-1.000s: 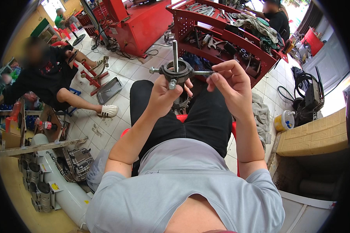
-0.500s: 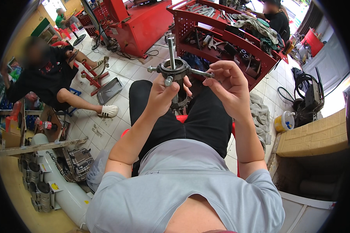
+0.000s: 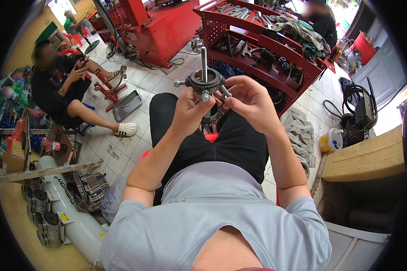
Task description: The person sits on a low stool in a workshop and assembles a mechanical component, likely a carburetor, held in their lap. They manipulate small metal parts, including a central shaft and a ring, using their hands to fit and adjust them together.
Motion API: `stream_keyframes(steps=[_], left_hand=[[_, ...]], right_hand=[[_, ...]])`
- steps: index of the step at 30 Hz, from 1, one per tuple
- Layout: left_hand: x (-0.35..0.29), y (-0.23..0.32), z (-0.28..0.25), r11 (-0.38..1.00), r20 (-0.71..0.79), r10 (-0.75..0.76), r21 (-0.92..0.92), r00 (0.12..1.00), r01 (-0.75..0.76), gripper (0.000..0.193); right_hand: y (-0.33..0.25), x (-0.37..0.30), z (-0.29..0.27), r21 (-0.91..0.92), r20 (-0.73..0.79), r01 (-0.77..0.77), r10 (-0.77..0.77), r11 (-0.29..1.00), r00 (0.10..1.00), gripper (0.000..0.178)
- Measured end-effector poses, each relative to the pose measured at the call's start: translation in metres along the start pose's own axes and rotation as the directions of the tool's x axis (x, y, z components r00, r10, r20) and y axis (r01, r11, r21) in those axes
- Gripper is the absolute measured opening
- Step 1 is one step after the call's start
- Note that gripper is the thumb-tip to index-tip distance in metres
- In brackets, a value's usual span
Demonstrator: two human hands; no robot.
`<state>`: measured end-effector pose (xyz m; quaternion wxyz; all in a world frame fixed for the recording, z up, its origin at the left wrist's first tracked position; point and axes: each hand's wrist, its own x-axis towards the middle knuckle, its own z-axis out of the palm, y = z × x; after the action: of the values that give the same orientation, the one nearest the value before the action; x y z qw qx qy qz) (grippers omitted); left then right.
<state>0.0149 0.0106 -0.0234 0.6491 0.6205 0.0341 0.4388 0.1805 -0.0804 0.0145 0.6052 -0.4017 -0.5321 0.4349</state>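
Note:
My left hand (image 3: 191, 110) is closed round a dark metal ring-shaped fitting (image 3: 196, 86) with bolts sticking out of its sides, held above my lap. A threaded rod (image 3: 204, 63) rises upright through the ring's opening. One bolt (image 3: 180, 83) points out to the left, and another bolt (image 3: 205, 96) points toward me beside my left thumb. At the ring's right side my right hand (image 3: 251, 100) pinches a third bolt (image 3: 226, 91) near its end. Below the ring, more of a dark metal part shows between my thighs, partly hidden by my hands.
Ahead stands a red tool cart (image 3: 257, 40) holding wrenches, rags and loose parts. A seated person (image 3: 59, 86) is at the left, near a grey metal tray (image 3: 127, 106) on the tiled floor. To the right are a grey cloth (image 3: 298, 135) and a yellow-white bucket (image 3: 331, 141).
My right hand has moved left and closer to the ring. The right-side bolt now slants toward me rather than reaching far right. The person at left has brought both hands together.

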Motion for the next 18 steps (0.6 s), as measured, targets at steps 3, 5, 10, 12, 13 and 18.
stream_keyframes(steps=[3, 5, 10, 12, 13, 18], left_hand=[[0.001, -0.003, -0.002, 0.999, -0.055, -0.011, -0.031, 0.998, 0.01, 0.038], [0.001, -0.005, -0.004, 0.994, -0.099, -0.061, -0.101, 0.993, 0.051, 0.039], [0.007, -0.005, -0.006, 0.976, -0.204, -0.162, -0.179, 0.965, 0.126, 0.049], [0.007, -0.009, -0.008, 0.974, -0.211, -0.188, -0.163, 0.959, 0.155, 0.052], [0.007, -0.011, -0.008, 0.972, -0.211, -0.2, -0.163, 0.957, 0.167, 0.051], [0.003, -0.025, -0.003, 0.977, -0.2, -0.153, -0.181, 0.968, 0.117, 0.037]], right_hand=[[0.008, 0.005, -0.005, 0.174, 0.008, -0.019, 0.018, 0.984, 1.0, 0.027], [0.016, 0.007, -0.009, 0.331, 0.038, -0.092, 0.085, 0.939, 0.996, 0.029], [0.021, 0.007, 0.004, 0.593, 0.005, -0.183, 0.224, 0.784, 0.974, 0.022], [0.028, 0.008, -0.002, 0.636, 0.103, -0.213, 0.191, 0.742, 0.976, 0.022], [0.033, 0.008, -0.005, 0.655, 0.151, -0.229, 0.172, 0.72, 0.974, 0.022], [0.053, 0.012, 0.009, -0.012, -0.076, -0.091, 0.09, 0.996, 0.993, 0.047]])
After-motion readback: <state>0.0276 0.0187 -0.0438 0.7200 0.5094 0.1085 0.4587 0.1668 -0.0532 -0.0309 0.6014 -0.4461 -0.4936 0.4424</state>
